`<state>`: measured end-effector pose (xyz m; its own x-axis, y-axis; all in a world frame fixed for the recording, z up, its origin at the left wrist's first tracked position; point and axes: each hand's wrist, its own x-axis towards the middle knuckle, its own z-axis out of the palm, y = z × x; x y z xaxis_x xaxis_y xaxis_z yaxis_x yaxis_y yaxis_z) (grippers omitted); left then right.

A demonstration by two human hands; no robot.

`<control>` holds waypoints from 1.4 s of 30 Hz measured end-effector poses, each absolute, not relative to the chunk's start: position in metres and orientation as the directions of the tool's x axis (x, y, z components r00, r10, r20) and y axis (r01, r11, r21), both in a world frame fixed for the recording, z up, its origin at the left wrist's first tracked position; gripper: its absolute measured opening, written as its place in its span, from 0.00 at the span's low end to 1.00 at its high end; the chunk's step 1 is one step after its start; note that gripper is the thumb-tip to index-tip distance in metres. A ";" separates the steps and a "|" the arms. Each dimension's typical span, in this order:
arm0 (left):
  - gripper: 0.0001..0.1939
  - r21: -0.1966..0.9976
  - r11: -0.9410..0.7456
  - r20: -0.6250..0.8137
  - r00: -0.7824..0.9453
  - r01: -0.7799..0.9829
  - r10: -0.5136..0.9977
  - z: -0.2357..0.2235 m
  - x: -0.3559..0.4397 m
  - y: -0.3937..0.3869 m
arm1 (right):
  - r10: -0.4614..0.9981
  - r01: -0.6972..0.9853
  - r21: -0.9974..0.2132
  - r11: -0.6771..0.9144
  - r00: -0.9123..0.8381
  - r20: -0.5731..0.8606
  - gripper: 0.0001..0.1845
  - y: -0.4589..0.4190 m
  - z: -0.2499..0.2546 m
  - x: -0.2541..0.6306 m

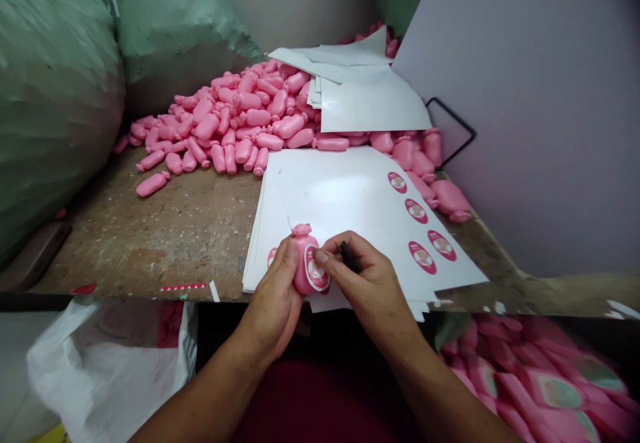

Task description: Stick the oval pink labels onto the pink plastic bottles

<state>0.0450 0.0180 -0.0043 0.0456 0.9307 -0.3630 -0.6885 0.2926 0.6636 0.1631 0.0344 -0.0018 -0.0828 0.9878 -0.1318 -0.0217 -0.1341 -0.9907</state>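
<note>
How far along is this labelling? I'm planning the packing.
Done: labelled pink bottles lie below the table. In hand: the left hand holds a pink bottle while the right hand presses its label. Remaining: the unlabelled heap and the label sheet.

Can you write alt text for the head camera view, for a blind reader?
A left hand grips a pink plastic bottle bearing an oval label, touched by a right hand, above white sticker sheets. Behind, loose pink bottles heap on a worn wooden table.

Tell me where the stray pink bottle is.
In the head view, the stray pink bottle lies on the wooden tabletop, just in front of the pile of pink bottles.
</note>
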 end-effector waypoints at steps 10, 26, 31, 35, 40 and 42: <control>0.15 0.678 0.283 -0.351 0.039 -0.678 0.936 -0.008 0.045 0.018 | 0.988 -0.032 -0.991 -0.134 -0.077 -0.131 0.13 0.033 -0.005 0.162; 0.27 0.642 0.413 -0.416 0.159 -0.646 0.895 0.000 0.041 0.014 | 0.991 0.023 -0.993 -0.116 -0.071 -0.117 0.12 0.033 0.000 0.165; 0.29 0.632 0.421 -0.422 0.166 -0.650 0.891 -0.001 0.039 0.016 | 0.991 0.026 -0.993 -0.112 -0.077 -0.114 0.12 0.035 0.001 0.164; 0.26 0.614 0.413 -0.406 0.180 -0.673 0.896 -0.004 0.038 0.017 | 0.992 0.039 -0.994 -0.101 -0.075 -0.104 0.12 0.034 0.001 0.164; 0.14 0.572 0.368 -0.375 0.165 -0.733 0.912 -0.005 0.038 0.020 | 0.995 0.082 -0.994 -0.071 -0.059 -0.076 0.12 0.031 0.000 0.163; 0.12 0.549 0.363 -0.377 0.164 -0.753 0.912 -0.005 0.038 0.021 | 0.997 0.100 -0.994 -0.048 -0.051 -0.053 0.12 0.030 -0.001 0.162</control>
<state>0.0379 0.0206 -0.0051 0.1640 0.9115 -0.3771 -0.7528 0.3627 0.5493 0.1623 0.0303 -0.0006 -0.0513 0.9973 -0.0528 0.0997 -0.0475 -0.9939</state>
